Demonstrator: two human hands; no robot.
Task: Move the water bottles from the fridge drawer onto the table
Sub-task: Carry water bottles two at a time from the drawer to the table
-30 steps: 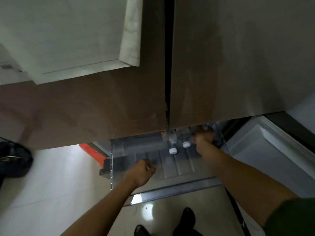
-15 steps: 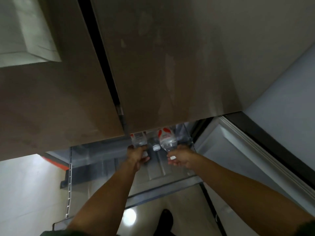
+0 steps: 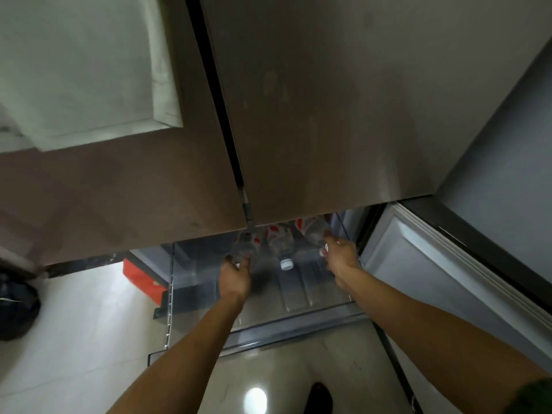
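The clear fridge drawer (image 3: 313,300) is pulled out below the closed brown fridge doors. Three clear water bottles with red-and-white labels lie in it, caps toward me. My left hand (image 3: 234,274) grips the neck end of the left bottle (image 3: 246,245). The cap end of the right bottle (image 3: 313,231) is inside the grip of my right hand (image 3: 340,258). Between them the middle bottle (image 3: 280,245) lies untouched, white cap showing. The bottles' far ends are hidden under the doors.
The lower fridge door (image 3: 433,279) stands open at the right. A red box (image 3: 143,277) and a black bag (image 3: 16,309) sit on the pale floor at the left. My shoe (image 3: 321,397) is below the drawer front.
My right hand has moved right onto the rightmost bottle. My left hand stays on the left bottle. The view has shifted a little, showing all three bottles side by side.
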